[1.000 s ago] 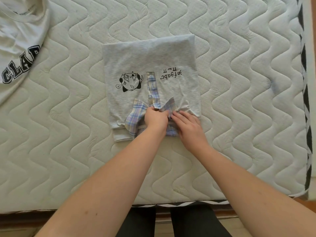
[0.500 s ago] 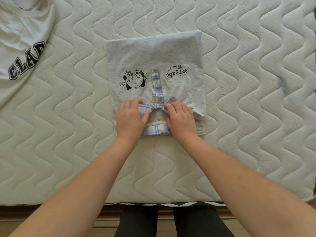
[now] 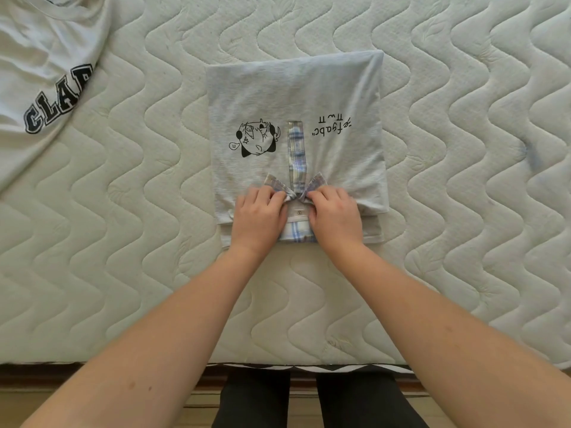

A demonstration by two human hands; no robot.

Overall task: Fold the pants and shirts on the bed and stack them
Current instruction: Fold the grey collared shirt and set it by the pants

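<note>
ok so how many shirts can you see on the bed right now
2. A folded grey shirt lies mid-bed under both hands; a white shirt lies unfolded at the top-left corner, partly out of frame. Others may be out of view.

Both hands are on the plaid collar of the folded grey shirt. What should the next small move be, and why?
Probably press the two collar flaps flat and let go. The left hand and right hand each pinch a flap of the plaid collar, whose points stick up, while the grey shirt already lies folded square on the mattress. The white shirt remains unfolded.
</note>
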